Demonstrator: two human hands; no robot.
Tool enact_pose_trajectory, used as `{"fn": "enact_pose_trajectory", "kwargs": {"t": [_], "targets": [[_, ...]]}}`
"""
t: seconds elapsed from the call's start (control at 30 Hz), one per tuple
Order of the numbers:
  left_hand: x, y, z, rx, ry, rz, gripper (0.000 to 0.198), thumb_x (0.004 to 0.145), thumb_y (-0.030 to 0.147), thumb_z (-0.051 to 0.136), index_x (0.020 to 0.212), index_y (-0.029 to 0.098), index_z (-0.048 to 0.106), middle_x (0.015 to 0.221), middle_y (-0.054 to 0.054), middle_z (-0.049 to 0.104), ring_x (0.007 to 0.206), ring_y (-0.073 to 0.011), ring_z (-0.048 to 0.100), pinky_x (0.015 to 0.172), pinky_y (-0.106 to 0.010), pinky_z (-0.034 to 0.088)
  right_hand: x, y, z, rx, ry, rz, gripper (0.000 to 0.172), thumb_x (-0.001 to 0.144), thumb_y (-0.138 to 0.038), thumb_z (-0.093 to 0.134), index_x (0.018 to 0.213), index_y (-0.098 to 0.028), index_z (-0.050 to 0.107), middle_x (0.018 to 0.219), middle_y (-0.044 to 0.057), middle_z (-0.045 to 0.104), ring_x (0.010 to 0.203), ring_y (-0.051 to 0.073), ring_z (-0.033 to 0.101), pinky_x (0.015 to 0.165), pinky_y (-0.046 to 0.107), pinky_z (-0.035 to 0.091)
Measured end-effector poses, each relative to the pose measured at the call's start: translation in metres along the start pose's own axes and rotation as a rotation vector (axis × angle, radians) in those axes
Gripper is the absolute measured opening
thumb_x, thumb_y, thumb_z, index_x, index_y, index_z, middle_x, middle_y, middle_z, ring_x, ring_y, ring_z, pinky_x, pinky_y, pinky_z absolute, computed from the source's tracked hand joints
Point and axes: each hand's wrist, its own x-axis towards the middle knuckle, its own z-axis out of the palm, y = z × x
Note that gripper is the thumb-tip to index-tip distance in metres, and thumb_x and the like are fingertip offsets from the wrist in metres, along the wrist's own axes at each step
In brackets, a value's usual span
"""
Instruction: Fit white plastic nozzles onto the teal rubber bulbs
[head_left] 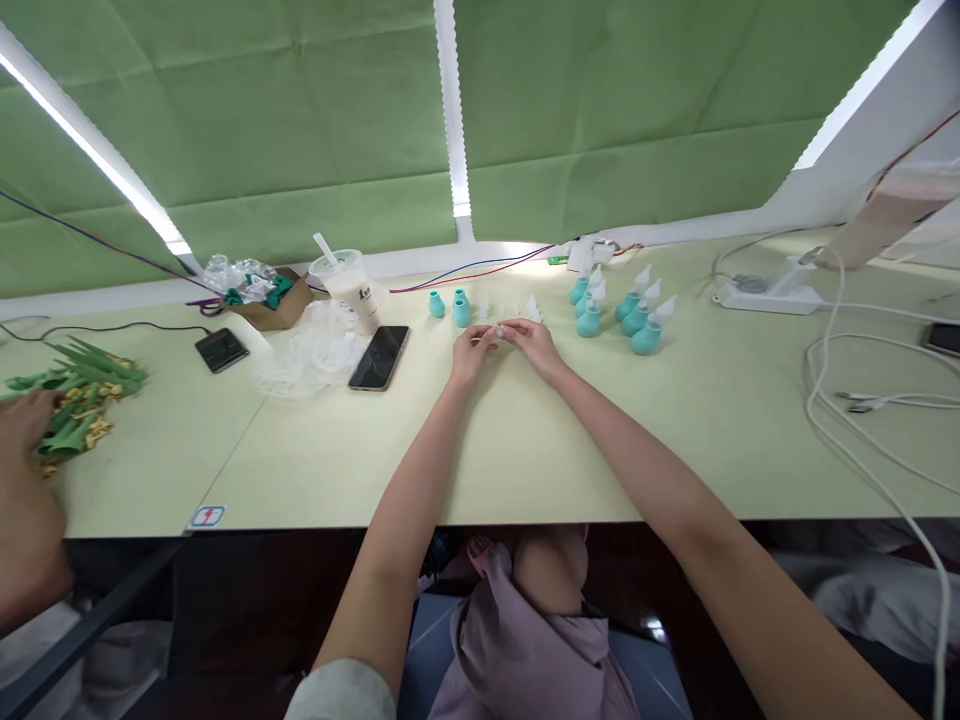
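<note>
Over the middle of the table, my left hand (472,354) and my right hand (531,342) meet fingertip to fingertip. Both pinch a small whitish piece (499,333), too small to name. Just behind the hands lie a few translucent white pieces (533,308), partly hidden by my fingers. Left of them stand small turquoise vase-shaped pots (461,312) with open tops. To the right, several turquoise pots (646,338) stand in rows, each topped with a white flame-shaped tip (666,308).
A phone (379,358), a crumpled plastic bag (311,352) and a drink cup (349,288) are left of my hands. A cardboard box (276,306) stands farther left. Another person's hand (26,420) touches green and yellow parts (82,400). White cables (825,380) and a power strip (769,293) lie right.
</note>
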Motion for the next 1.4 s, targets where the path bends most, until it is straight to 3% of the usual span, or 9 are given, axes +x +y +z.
{"fn": "enact_pose_trajectory", "kwargs": {"t": [0.2,0.4,0.53,0.63,0.8,1.0,1.13,1.23,1.4], "targets": [[-0.003,0.007,-0.001,0.100,0.022,-0.042,0.032,0.070,0.040,0.068,0.086,0.013,0.068,0.086,-0.007,0.069,0.065,-0.0126,0.060,0.068,-0.028,0.048,-0.003,-0.004,0.001,-0.071,-0.004,-0.020,0.036,0.062,-0.046,0.072,0.084,-0.017,0.069,0.091,0.007,0.072,0.091,0.021,0.066,0.090,0.036,0.050],[-0.005,0.013,-0.005,0.174,0.025,-0.008,0.030,0.071,0.040,0.067,0.084,0.014,0.071,0.073,-0.005,0.069,0.063,-0.0134,0.059,0.063,-0.026,0.046,-0.005,-0.005,0.004,0.018,0.011,0.053,0.039,0.057,-0.046,0.076,0.081,-0.017,0.068,0.083,0.006,0.072,0.085,0.020,0.067,0.087,0.036,0.051],[-0.003,0.011,-0.006,0.172,0.047,0.000,0.029,0.073,0.039,0.064,0.088,0.015,0.071,0.079,-0.006,0.069,0.065,-0.0128,0.059,0.067,-0.026,0.047,-0.006,-0.011,0.006,0.015,-0.035,0.111,0.037,0.072,-0.049,0.064,0.093,-0.019,0.066,0.094,0.007,0.071,0.088,0.019,0.067,0.083,0.035,0.052],[-0.001,0.008,-0.009,0.259,0.138,0.002,0.026,0.075,0.036,0.061,0.088,0.015,0.070,0.077,-0.005,0.067,0.065,-0.0127,0.058,0.066,-0.026,0.045,-0.006,-0.020,-0.001,-0.246,0.053,0.001,0.029,0.084,-0.040,0.050,0.102,-0.022,0.064,0.104,0.006,0.068,0.091,0.018,0.065,0.082,0.036,0.051],[-0.003,0.006,-0.015,0.474,0.193,0.057,0.024,0.077,0.033,0.055,0.082,0.014,0.070,0.075,-0.004,0.064,0.065,-0.0139,0.054,0.066,-0.027,0.042,-0.006,-0.025,-0.026,-0.970,0.313,-0.272,0.033,0.085,-0.019,0.045,0.114,-0.021,0.060,0.116,0.009,0.061,0.108,0.025,0.051,0.093,0.040,0.039],[-0.005,0.002,-0.020,0.773,0.214,0.060,0.023,0.081,0.029,0.052,0.092,0.017,0.068,0.098,-0.009,0.063,0.083,-0.0185,0.057,0.077,-0.031,0.040,-0.001,-0.011,-0.038,-1.241,0.233,-0.228,0.033,0.082,-0.018,0.050,0.114,-0.022,0.060,0.116,0.009,0.061,0.108,0.027,0.048,0.085,0.038,0.036],[-0.007,0.003,-0.020,0.957,0.233,-0.004,0.024,0.083,0.028,0.051,0.098,0.019,0.066,0.105,-0.012,0.061,0.105,-0.0265,0.050,0.087,-0.038,0.036,0.000,-0.010,-0.038,-1.217,0.213,-0.229,0.023,0.082,-0.014,0.049,0.098,-0.020,0.063,0.099,0.009,0.066,0.098,0.025,0.054,0.082,0.036,0.035],[-0.009,0.004,-0.018,1.022,0.230,-0.044,0.026,0.084,0.028,0.050,0.104,0.019,0.064,0.112,-0.013,0.058,0.110,-0.0288,0.046,0.090,-0.041,0.035,0.003,-0.011,-0.039,-1.072,0.229,-0.219,0.016,0.081,-0.016,0.049,0.085,-0.019,0.065,0.092,0.010,0.067,0.087,0.023,0.059,0.080,0.035,0.038],[-0.011,0.006,-0.014,1.026,0.262,0.096,0.037,0.083,0.032,0.056,0.118,0.021,0.056,0.119,-0.013,0.054,0.112,-0.0291,0.044,0.093,-0.043,0.033,0.008,-0.014,-0.028,-0.410,0.258,-0.110,0.025,0.072,-0.044,0.059,0.078,-0.019,0.063,0.080,0.006,0.069,0.066,0.018,0.060,0.068,0.032,0.046]]}}
